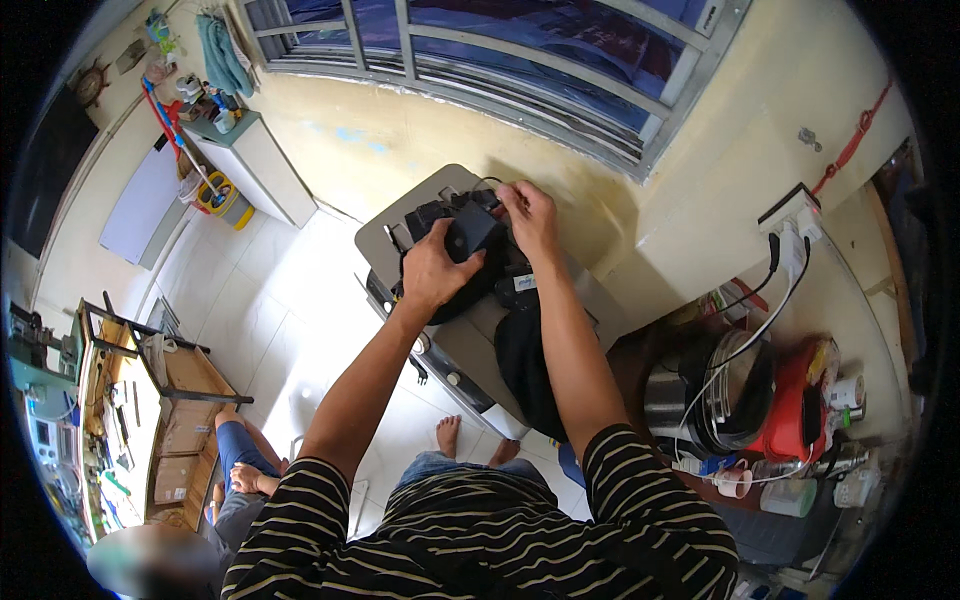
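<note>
A dark, box-shaped device (476, 229) rests among other black gear on a grey-topped appliance (385, 236). My left hand (436, 270) grips its near side, thumb and fingers around it. At its far right corner my right hand (532, 217) is closed in a pinch; a thin dark cable (487, 181) loops up to those fingertips. Just what the fingertips hold is partly hidden. Below my right wrist lies a black item with a pale label (523, 283). A black cloth-like thing (525, 365) hangs over the appliance's near edge beside my right forearm.
A wall with a barred window (520, 75) stands behind the appliance. To the right are a metal pot (735, 385), a red container (797, 400) and cables from a power strip (800, 215). At lower left a person (245, 480) sits by a cluttered table (125, 430).
</note>
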Demonstrator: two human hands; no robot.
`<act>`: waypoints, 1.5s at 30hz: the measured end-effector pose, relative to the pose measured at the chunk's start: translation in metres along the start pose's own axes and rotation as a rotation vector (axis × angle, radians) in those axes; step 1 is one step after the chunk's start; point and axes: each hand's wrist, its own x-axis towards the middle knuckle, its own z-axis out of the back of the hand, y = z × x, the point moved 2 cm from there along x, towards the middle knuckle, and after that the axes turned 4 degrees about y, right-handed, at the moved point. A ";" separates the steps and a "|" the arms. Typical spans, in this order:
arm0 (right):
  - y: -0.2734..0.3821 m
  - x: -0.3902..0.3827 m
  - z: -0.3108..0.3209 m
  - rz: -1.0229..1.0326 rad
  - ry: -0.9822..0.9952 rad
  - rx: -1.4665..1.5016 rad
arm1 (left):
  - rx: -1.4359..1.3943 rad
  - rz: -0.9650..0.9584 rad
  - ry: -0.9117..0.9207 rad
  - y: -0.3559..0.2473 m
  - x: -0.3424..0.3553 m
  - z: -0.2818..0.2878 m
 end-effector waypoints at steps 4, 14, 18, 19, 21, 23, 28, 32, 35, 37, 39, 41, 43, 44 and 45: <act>0.025 0.003 0.012 -0.060 0.139 -0.417 | -0.147 -0.020 -0.094 0.006 0.004 -0.003; 0.099 -0.204 0.104 -0.306 0.248 -0.796 | -0.397 -0.115 -0.121 0.006 0.002 0.021; 0.061 -0.225 0.087 -0.361 0.045 -0.620 | -0.706 -0.032 -0.062 -0.010 0.019 0.038; 0.054 -0.224 0.086 -0.414 0.003 -0.563 | -0.816 -0.028 -0.088 -0.015 0.025 0.043; 0.052 -0.219 0.083 -0.264 -0.102 -0.543 | -0.826 0.021 -0.118 -0.025 0.036 0.054; 0.059 -0.215 0.085 -0.215 -0.170 -0.455 | -0.798 0.007 -0.154 -0.035 0.048 0.067; 0.079 -0.208 0.090 -0.384 -0.260 -0.115 | -0.810 0.068 -0.082 -0.039 0.068 0.099; 0.054 -0.179 0.077 -0.293 -0.291 -0.124 | -0.992 0.134 0.049 -0.027 0.059 0.104; 0.019 -0.166 0.061 -0.364 -0.192 -0.165 | -1.098 0.176 0.055 -0.021 0.043 0.099; 0.004 -0.160 0.055 -0.423 -0.102 -0.173 | -1.262 0.296 0.134 -0.019 0.030 0.089; 0.010 -0.161 0.057 -0.347 -0.030 -0.308 | -1.351 0.223 0.279 -0.022 0.005 0.079; 0.035 -0.166 0.070 -0.070 -0.138 -0.526 | -1.350 0.216 0.217 -0.028 -0.019 0.064; 0.060 -0.177 0.091 -0.120 -0.302 -0.413 | -1.390 0.143 0.276 -0.034 -0.048 0.050; 0.070 -0.190 0.104 -0.174 -0.419 -0.351 | -1.409 0.160 0.244 -0.037 -0.059 0.040; 0.079 -0.202 0.118 -0.159 -0.502 -0.276 | -1.430 0.198 0.270 -0.041 -0.071 0.032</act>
